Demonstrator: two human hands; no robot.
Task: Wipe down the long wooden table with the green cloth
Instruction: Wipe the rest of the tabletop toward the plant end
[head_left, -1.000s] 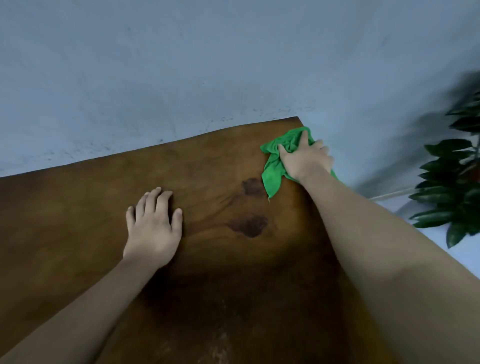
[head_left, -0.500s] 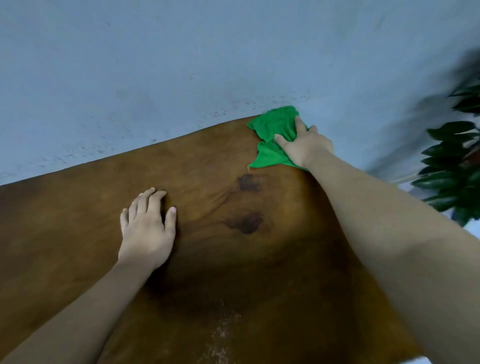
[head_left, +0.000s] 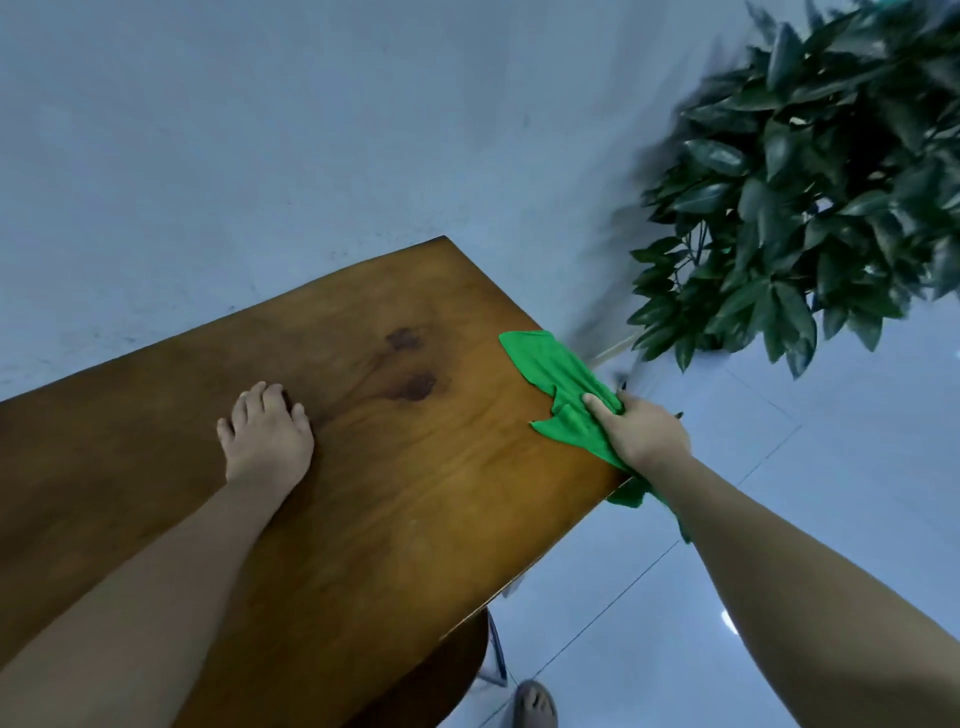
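The long wooden table has a brown top with two dark knots near its right end. A bright green cloth lies over the table's right end edge, partly hanging off it. My right hand grips the cloth at that edge, thumb on top of the fabric. My left hand rests palm down on the tabletop left of the knots, fingers slightly curled, holding nothing.
A pale blue wall runs along the table's far side. A leafy potted plant stands just beyond the right end. Light tiled floor lies to the right. A dark stool or chair and a sandalled foot are below the table's near corner.
My right hand has dragged the cloth from the far right corner toward me along the right end edge, so it now hangs over the edge. The view swung right. My left hand stayed put.
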